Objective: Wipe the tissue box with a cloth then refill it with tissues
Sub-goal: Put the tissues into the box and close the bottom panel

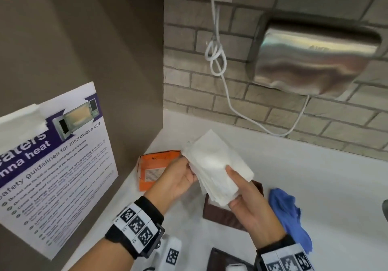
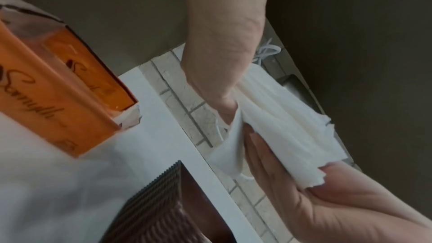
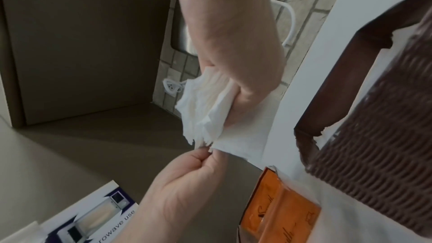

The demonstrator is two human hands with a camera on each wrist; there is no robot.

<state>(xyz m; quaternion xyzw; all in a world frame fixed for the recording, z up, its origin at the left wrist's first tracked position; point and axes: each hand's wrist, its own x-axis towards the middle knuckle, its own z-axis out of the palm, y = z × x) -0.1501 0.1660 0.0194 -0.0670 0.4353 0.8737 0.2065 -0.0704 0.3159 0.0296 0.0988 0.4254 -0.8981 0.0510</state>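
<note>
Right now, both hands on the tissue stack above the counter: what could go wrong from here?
1. The tissue stack is fanned and ragged at one end, and the left hand pinches only an edge; loose sheets could slip or tear.
2. The right hand holds the stack over the brown tissue box, hiding its opening; insertion may snag.
3. The blue cloth lies beside the box; dropped tissues might land on it.

Your way down to the brown tissue box is open; the orange wrapper hems its left, the blue cloth its right, and the dryer cord hangs behind.
</note>
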